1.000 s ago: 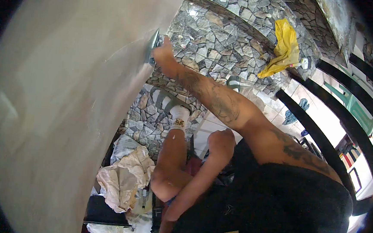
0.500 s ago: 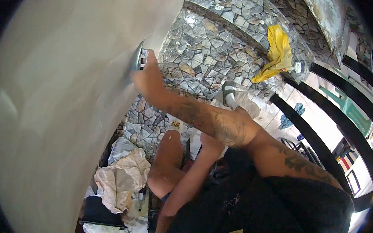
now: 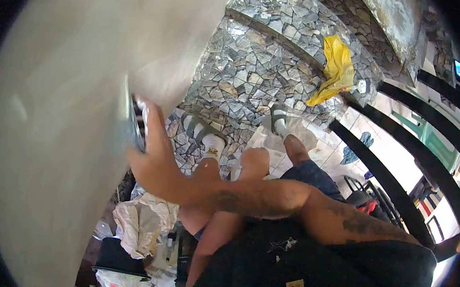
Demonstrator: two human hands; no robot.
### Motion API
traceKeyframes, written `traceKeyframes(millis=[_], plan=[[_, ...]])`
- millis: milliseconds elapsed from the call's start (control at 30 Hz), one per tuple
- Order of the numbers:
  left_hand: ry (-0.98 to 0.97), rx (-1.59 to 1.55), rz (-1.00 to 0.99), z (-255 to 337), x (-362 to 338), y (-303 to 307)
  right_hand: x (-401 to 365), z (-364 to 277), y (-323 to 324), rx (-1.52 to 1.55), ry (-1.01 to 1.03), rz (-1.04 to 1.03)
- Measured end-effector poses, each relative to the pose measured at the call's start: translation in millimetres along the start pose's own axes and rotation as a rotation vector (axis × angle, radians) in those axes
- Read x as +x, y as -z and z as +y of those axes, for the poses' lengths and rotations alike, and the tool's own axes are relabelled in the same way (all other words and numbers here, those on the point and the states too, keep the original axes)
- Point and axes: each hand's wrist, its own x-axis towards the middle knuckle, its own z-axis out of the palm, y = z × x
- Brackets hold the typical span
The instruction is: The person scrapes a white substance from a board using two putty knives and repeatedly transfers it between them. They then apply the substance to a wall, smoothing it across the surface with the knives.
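Observation:
My right hand (image 3: 153, 157) is closed round the handle of a plastering trowel (image 3: 127, 112). Its thin metal blade lies against the smooth grey-beige wall (image 3: 60, 131) on the left, tilted and somewhat blurred. The tattooed right forearm stretches across the middle of the view. Beyond that forearm, my left hand (image 3: 254, 162) appears as a rounded, closed shape low between the legs. White patches show beside it. Its fingers face away, and what they grip cannot be made out.
Stone-patterned floor (image 3: 246, 64) with a raised step lies ahead. A yellow plastic bag (image 3: 339, 68) rests there. Black railing bars (image 3: 382, 175) curve along the right, with a green chair (image 3: 440, 145) behind them. Crumpled cream paper (image 3: 141, 225) and a black container (image 3: 121, 256) sit lower left.
My right hand and the trowel have moved left and down along the wall, towards me. The forearm has dropped lower, uncovering more of the legs and my left hand.

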Motion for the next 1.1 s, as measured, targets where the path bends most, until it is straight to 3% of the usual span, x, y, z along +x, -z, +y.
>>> traceKeyframes(millis=[67,100,200,300,367,400,467,533,567,700,933,1000,1100], plan=[[-0.009,0.016,0.154,-1.1,4.8,-0.3,-8.2,-51.9,27.5,0.130,-0.218,-0.223],[-0.036,0.023,0.118,-2.6,9.8,3.0,-12.4,-75.4,49.1,0.188,-0.331,-0.342],[-0.096,-0.028,0.097,-15.6,17.4,23.0,-8.5,-104.0,130.8,0.002,-0.555,-0.330],[-0.239,-0.444,0.331,-9.3,1.8,75.7,27.4,-138.2,226.6,0.056,-0.354,-0.163],[-0.243,-0.935,0.383,-5.9,-11.3,107.9,46.8,-154.3,276.9,0.065,-0.185,-0.068],[-0.242,-0.920,0.668,-10.3,-0.5,99.5,50.5,-153.1,294.7,0.039,-0.121,-0.030],[-0.346,-1.661,0.633,1.3,-10.7,119.9,57.2,-117.2,343.1,-0.266,0.026,0.024],[-0.440,-1.901,0.539,10.1,-14.3,132.1,52.9,-119.6,346.8,-0.250,0.073,0.083],[-0.470,-1.936,0.548,16.3,-12.3,133.7,43.8,-118.2,316.8,-0.069,0.040,0.108],[-0.523,-1.984,0.593,22.9,-12.2,135.7,37.1,-92.9,297.7,0.058,-0.062,-0.029],[-0.515,-2.169,0.642,25.6,-7.3,134.7,35.8,-63.1,299.8,-0.191,-0.036,-0.248],[-0.485,-2.200,0.630,24.1,-4.2,131.0,36.0,-62.4,295.4,-0.458,0.268,-0.400],[-0.435,-2.194,0.662,28.9,-2.0,129.1,37.6,-63.1,282.2,-0.671,0.504,-0.518]])
